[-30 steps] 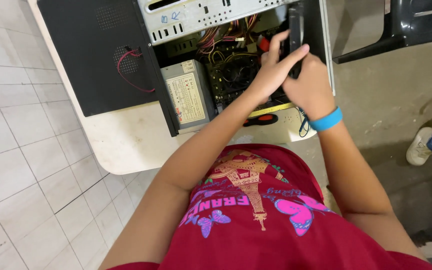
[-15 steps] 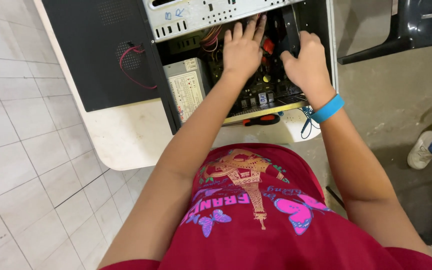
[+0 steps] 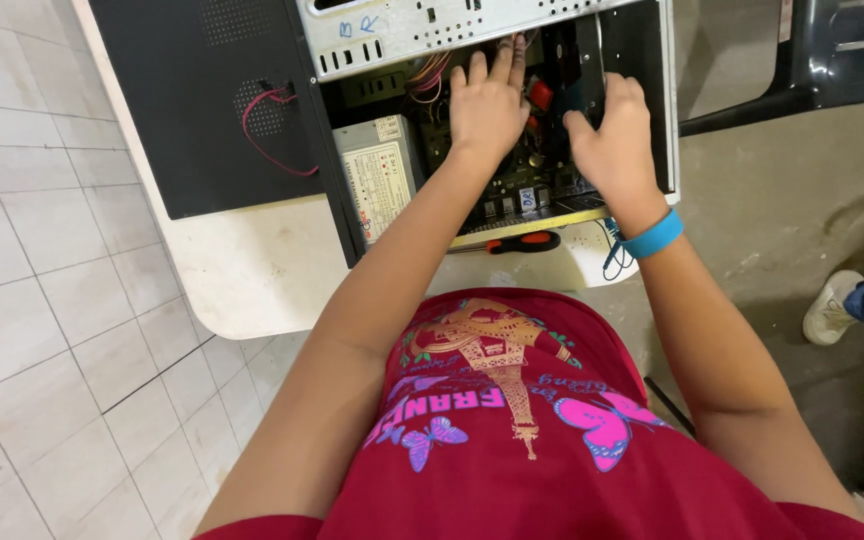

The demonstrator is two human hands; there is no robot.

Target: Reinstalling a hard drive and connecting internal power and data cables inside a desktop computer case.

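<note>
two hands are down inside an open computer case [image 3: 372, 40] lying on its side on a pale table [image 3: 242, 270]. the left hand [image 3: 487, 105] lies flat, fingers spread and stretched forward over the circuit board [image 3: 522, 185], holding nothing that shows. the right hand [image 3: 612, 135] is curled, fingertips tucked down among the parts just beside the left; whether it grips anything i cannot tell, since its own back hides the fingers. a blue wristband [image 3: 654, 236] sits on that wrist.

risk, as i judge it: loose coloured wires [image 3: 430, 72] bunch just ahead of the left fingers and could snag or pull loose if the hand drags back; the bare metal edges of the case could scrape a wrist. a grey power supply [image 3: 377, 175] sits left of the left forearm. a red-and-black screwdriver [image 3: 524, 242] lies nearer the body than both hands, close to the table edge, and an elbow could knock it off.

below the table, pale floor tiles [image 3: 42, 300] on the left, rough concrete [image 3: 782, 200] on the right, with a dark chair [image 3: 832, 50] and another person's shoe [image 3: 832, 305] beyond.
</note>
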